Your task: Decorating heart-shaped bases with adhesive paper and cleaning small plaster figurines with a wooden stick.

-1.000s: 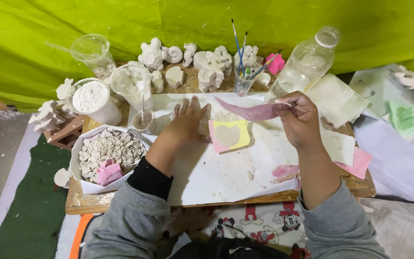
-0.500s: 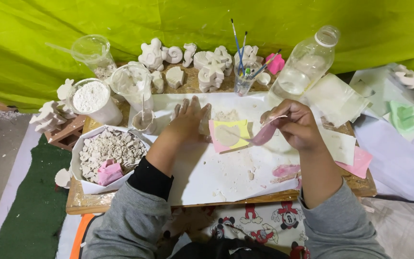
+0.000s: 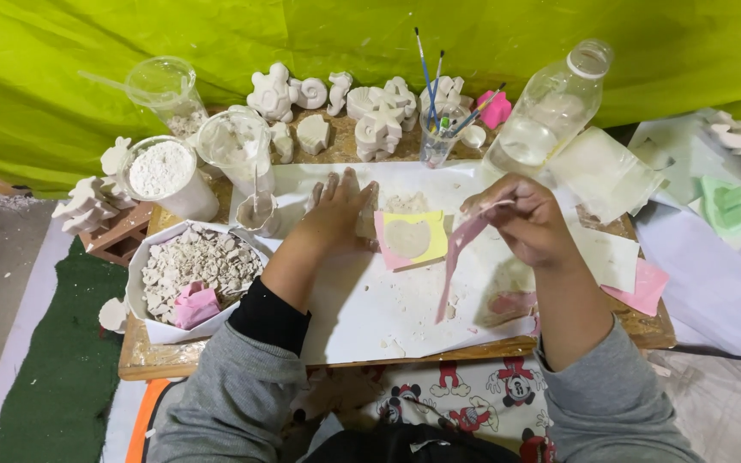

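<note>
My left hand (image 3: pixel 336 208) lies flat on the white sheet, its fingers dusty, pressing the left edge of a pink-and-yellow mould (image 3: pixel 412 240) filled with white plaster. My right hand (image 3: pixel 527 219) is closed on a long pink strip (image 3: pixel 454 261), which hangs down from my fingers with its tip near the sheet. Plaster crumbs lie scattered on the white sheet (image 3: pixel 362 309) below the mould.
A paper tray of broken plaster pieces (image 3: pixel 195 270) sits at the left, with tubs of white powder (image 3: pixel 162 171) behind. Cast white figures (image 3: pixel 362 107), a cup of brushes (image 3: pixel 437 137) and a plastic bottle (image 3: pixel 542 116) stand along the back. Pink moulds (image 3: pixel 641 287) lie at the right.
My right hand has swung the pink strip from lying level over the mould to hanging downward at the mould's right. My left hand stayed on the mould.
</note>
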